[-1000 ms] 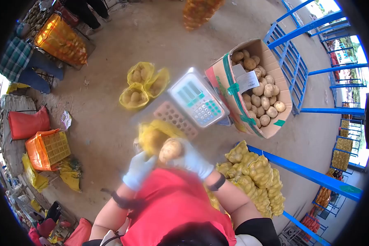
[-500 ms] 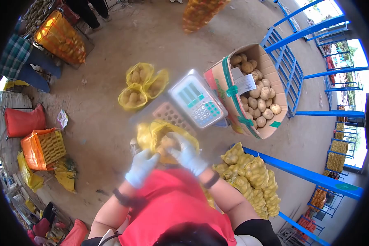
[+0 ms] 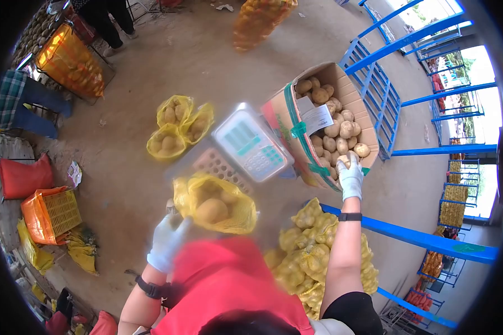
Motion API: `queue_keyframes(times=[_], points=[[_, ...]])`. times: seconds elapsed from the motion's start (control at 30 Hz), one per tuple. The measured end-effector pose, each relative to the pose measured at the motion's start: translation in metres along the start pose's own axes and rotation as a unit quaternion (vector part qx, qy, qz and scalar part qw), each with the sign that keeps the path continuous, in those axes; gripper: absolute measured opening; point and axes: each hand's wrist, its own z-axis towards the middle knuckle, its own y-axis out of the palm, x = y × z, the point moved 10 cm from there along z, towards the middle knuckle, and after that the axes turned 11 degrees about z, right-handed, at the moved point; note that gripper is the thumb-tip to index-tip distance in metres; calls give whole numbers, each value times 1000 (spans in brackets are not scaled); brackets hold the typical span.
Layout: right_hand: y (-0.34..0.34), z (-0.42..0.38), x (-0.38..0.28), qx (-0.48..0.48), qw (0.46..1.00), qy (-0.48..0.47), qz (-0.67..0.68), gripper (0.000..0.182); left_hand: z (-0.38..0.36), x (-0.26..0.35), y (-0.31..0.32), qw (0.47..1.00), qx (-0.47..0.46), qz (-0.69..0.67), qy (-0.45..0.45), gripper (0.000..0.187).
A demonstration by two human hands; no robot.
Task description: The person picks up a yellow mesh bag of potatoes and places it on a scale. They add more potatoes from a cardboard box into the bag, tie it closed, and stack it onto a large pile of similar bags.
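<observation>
A yellow net bag (image 3: 237,209) with potatoes inside stands open in front of my body. At its left edge is my gloved left hand (image 3: 169,237), its fingers closed on the bag's side. My gloved right hand (image 3: 350,176) reaches to the near end of a cardboard box (image 3: 302,151), with its fingers curved round a potato (image 3: 344,162). Many loose potatoes (image 3: 345,129) fill the box. Between bag and box sits a scale (image 3: 252,143) with a display and keys, somewhat blurred.
Three small filled yellow net bags (image 3: 166,143) stand beyond the scale. Full net bags (image 3: 313,251) are piled under my right arm, beside a blue rail (image 3: 408,234). An orange crate (image 3: 61,215) lies at left. Two people stand at the upper left.
My right hand has left the yellow bag and moved right to the potatoes in the box. My left hand has stayed by the bag, whose mouth now shows the potatoes more openly.
</observation>
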Motion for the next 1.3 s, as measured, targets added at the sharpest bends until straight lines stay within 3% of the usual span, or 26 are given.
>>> queue_keyframes(times=[0.03,0.1,0.17,0.27,0.37,0.4,0.53,0.63,0.67,0.7,0.77,0.8,0.83,0.9,0.97,1.0,1.07,1.1,1.17,1.23,1.27,1.3], points=[[7,16,-6,-42,992,27,-120,68,-1,-5,-2,1000,-8,1,-19,33],[24,55,-39,7,989,-94,-115,74,1,-23,-1,999,-10,-20,-40,32],[57,94,-50,12,985,-125,-118,73,2,-28,-2,999,2,-10,-47,31],[82,110,-66,0,973,-68,-219,58,-3,-24,3,997,5,-25,-76,30],[115,145,-29,-60,984,-45,-164,42,-1,-40,8,995,21,-26,-97,29],[106,141,-33,-14,985,-101,-141,32,-1,-46,9,994,29,-21,-101,29],[78,145,-11,-33,998,-49,-21,35,-4,-43,6,992,21,-52,-110,27],[57,150,10,-39,969,-56,238,31,6,-40,9,989,7,-97,-109,24],[58,148,15,-92,978,-28,188,27,6,-28,3,990,9,-90,-110,23],[64,154,26,-98,991,-84,41,25,8,-23,-2,990,12,-79,-112,21],[33,129,16,-52,975,-33,215,27,17,-11,-8,995,27,-52,-77,22],[27,119,13,-86,906,-1,414,32,22,-4,-12,998,34,-27,-55,22],[27,99,3,-123,793,36,596,39,24,2,-22,998,46,2,-42,23],[-9,7,-88,-212,597,-18,773,47,33,33,-28,997,76,10,28,24],[4,-82,-116,-237,405,46,882,50,46,68,-27,989,91,73,87,49],[22,-120,-141,-312,389,17,867,46,51,106,-23,971,66,162,161,62],[56,-200,-186,-455,365,-52,810,39,70,143,2,905,45,254,337,68],[89,-231,-196,-514,343,64,784,34,85,137,19,892,-20,313,326,63],[154,-259,-194,-552,515,197,625,19,108,120,50,843,-144,422,301,55],[250,-267,-132,-542,663,173,486,29,135,99,63,828,-233,440,259,47],[247,-256,-123,-492,780,120,368,28,136,91,67,817,-278,446,236,45],[240,-240,-119,-426,871,66,235,28,134,95,64,824,-253,436,259,41]])
